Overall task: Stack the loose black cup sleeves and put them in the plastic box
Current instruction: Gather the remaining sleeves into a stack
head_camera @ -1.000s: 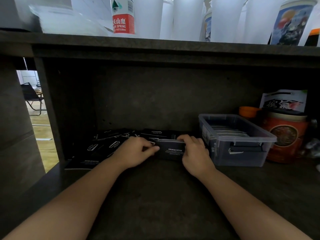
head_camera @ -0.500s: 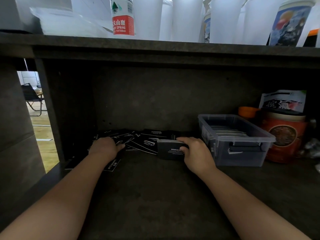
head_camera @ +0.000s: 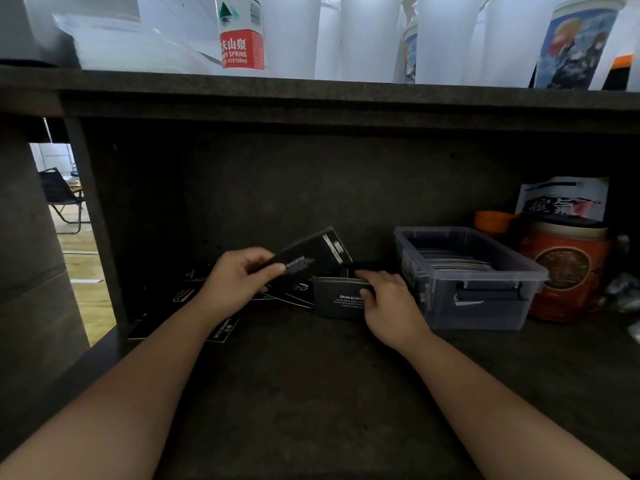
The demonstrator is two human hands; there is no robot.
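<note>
Fingers of left hand (head_camera: 239,282) pinch lifted sleeve (head_camera: 311,252); right hand (head_camera: 388,299) fingers clamp stack (head_camera: 337,301) upright.

Shelf board (head_camera: 311,393): dark, matt, faintly mottled, stone- or laminate-look; can't tell which. Lifted sleeve (head_camera: 311,256) in left hand (head_camera: 235,282): thin black card, matt, white print. Stack (head_camera: 337,301) gripped by right hand (head_camera: 391,306): same black card, front face dull grey sheen. Loose sleeves (head_camera: 183,296) at 9 o'clock of the stack: flat matt black card. Plastic box (head_camera: 485,306) at 3 o'clock: clear smooth plastic, slightly cloudy, glossy rim. Canister (head_camera: 564,275) further at 3 o'clock: glossy orange printed wrap. Bottle (head_camera: 240,32) at 12 o'clock, top shelf: clear plastic, glossy red label. Cups (head_camera: 433,36) beside it: white, smooth, semi-matt.
</note>
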